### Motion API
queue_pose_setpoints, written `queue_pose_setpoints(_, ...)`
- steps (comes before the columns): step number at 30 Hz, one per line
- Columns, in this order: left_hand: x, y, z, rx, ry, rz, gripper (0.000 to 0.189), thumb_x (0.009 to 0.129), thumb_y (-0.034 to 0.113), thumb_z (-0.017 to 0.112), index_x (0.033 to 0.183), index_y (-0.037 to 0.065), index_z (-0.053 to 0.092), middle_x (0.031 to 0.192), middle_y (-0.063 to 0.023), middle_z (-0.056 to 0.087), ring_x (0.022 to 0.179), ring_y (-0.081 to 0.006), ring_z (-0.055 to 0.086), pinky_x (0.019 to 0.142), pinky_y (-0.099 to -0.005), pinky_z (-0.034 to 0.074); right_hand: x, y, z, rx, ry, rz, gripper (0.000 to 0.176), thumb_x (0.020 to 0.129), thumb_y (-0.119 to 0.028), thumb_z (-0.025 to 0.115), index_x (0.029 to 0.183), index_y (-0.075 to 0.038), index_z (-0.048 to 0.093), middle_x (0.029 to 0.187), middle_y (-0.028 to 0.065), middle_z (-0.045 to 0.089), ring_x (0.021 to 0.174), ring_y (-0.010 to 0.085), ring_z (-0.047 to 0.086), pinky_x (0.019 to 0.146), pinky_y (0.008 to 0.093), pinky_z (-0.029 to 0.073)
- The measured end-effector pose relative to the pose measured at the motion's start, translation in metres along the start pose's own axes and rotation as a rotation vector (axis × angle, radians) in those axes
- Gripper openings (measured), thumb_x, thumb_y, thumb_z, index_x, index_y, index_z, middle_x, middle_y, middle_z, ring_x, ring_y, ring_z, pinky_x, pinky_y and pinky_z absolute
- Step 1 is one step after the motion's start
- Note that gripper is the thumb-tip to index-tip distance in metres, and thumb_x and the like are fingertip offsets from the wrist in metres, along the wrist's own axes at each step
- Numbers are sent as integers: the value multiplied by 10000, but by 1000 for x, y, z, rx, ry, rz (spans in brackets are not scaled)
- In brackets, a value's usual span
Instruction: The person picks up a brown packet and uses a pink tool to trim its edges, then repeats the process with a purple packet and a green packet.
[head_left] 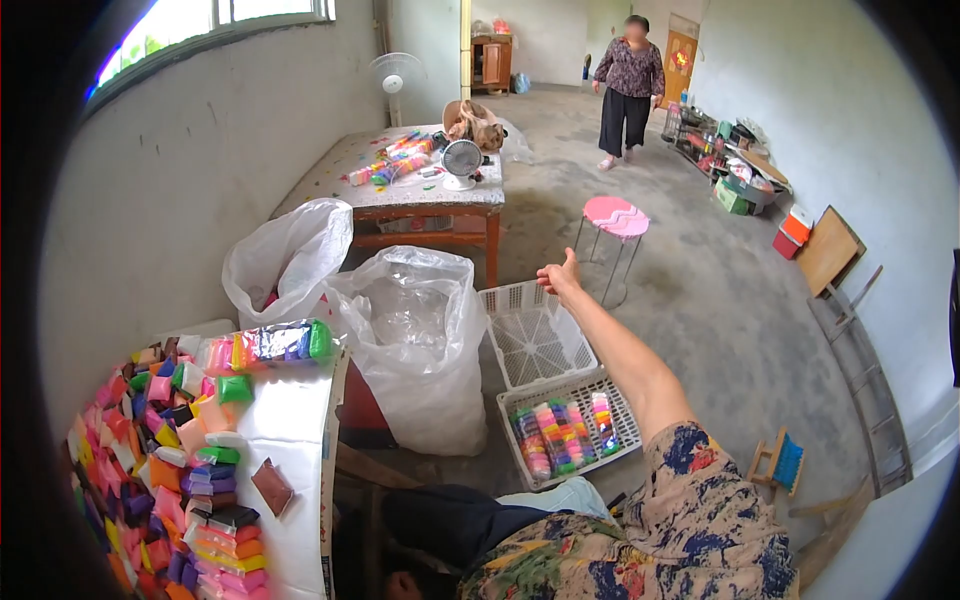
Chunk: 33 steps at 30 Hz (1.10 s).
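Right hand extended at the end of a bare forearm, thumb raised and fingers partly spread; the grip is released and holds nothing. It appears just beyond the far rim of the upper white basket, the thing nearest to it; whether it touches that rim cannot be told. The left hand does not show, so the state of its grip cannot be told. The upper basket, its lattice bottom exposed, adjoins the lower white basket, which contains bundled packs of many colours laid side by side, with a single pack slightly apart; the parallel arrangement probably keeps the long bundles orderly and easy to count. Beside the baskets stands a large clear bag, its mouth wide open, presumably to give ready access; a second bag behind it also gapes, its contents mostly hidden. At left, a heap of small coloured packets covers much of the white surface, likely spread so that colours can be told apart; a brown packet lies separately, and a long wrapped pack rests at the far edge.
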<state>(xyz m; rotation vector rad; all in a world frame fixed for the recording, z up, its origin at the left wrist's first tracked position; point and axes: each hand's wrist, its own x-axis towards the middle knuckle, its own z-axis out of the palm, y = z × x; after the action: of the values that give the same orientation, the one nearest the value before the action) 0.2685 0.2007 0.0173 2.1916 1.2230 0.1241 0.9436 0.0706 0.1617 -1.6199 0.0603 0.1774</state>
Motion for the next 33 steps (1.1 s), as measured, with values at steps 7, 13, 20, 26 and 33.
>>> queue_pose_setpoints(7,-1,11,-8,138,-24,22,307,1019,236,521,1131,2,687,1114,-188,685,1026,-355,649,878,-434,519,3,1,-2,-33,27,0,936,822,-6,594,1585,-152,72,852,102,713,585,147,660,401,265,462)
queue_pose_setpoints(13,-2,31,-19,218,-115,-44,353,1035,265,501,1197,-1,667,1208,-192,657,1109,-363,619,948,-443,497,-1,-8,7,-54,41,-30,917,823,-5,579,1585,-160,92,847,98,712,587,148,662,410,269,467)
queue_pose_setpoints(20,3,10,5,281,-75,-46,371,1037,279,494,1214,-1,661,1278,-199,632,1159,-360,602,979,-462,488,-4,-12,20,-52,-6,-58,924,820,5,578,1585,-168,90,848,102,710,590,151,663,414,269,468)
queue_pose_setpoints(26,1,8,4,310,-74,-43,379,1039,289,489,1224,6,658,1300,-192,625,1183,-350,596,999,-461,479,4,-10,21,-68,-2,-63,948,815,9,599,1584,-163,72,846,111,710,579,157,657,407,267,466)
queue_pose_setpoints(33,-2,6,6,286,-49,-68,354,1044,264,488,1216,6,660,1279,-173,637,1167,-337,604,987,-446,485,15,-9,19,-40,8,-63,949,815,6,604,1584,-167,75,816,99,710,553,153,650,385,271,459)
